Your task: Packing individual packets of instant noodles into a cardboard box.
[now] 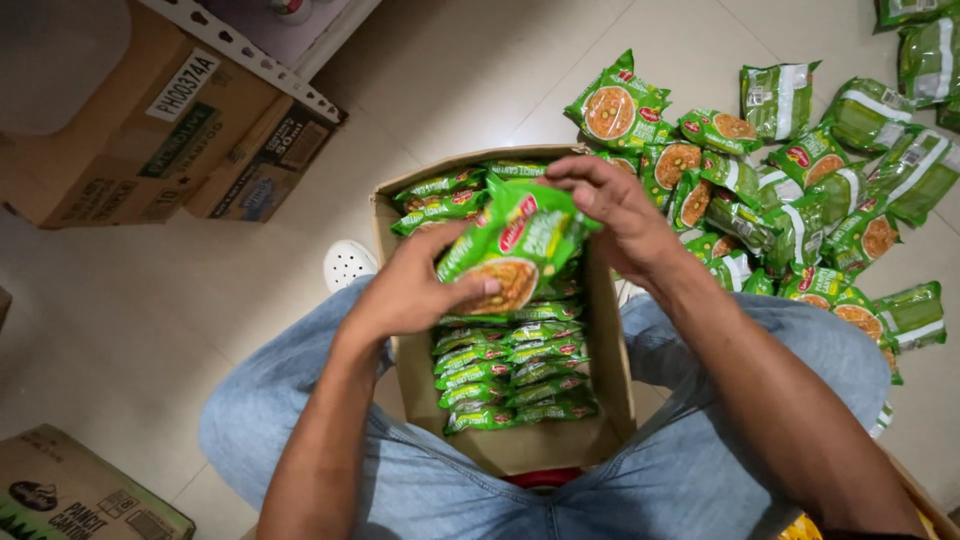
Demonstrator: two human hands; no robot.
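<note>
From the head camera, the person is sitting on the tiled floor (130,330) with an open cardboard box (612,370) between the knees. The left hand (412,290) is closing around the lower end of a green noodle packet (510,245), thumb pressing across its front, while the right hand (612,205) is curling its fingers loosely over the packet's top edge. The packet is hovering tilted above the box, over rows of packets (515,375) standing on edge.

The rows are looking tightly packed, so a packet pushed down at this tilt is likely to crumple or wedge crookedly and knock its neighbours out of line. The grip at the top is looking light; the slick wrapper may well be slipping free. The loose heap of packets (800,190) is lying just beside the right knee, where a shifting leg could be crushing some.
</note>
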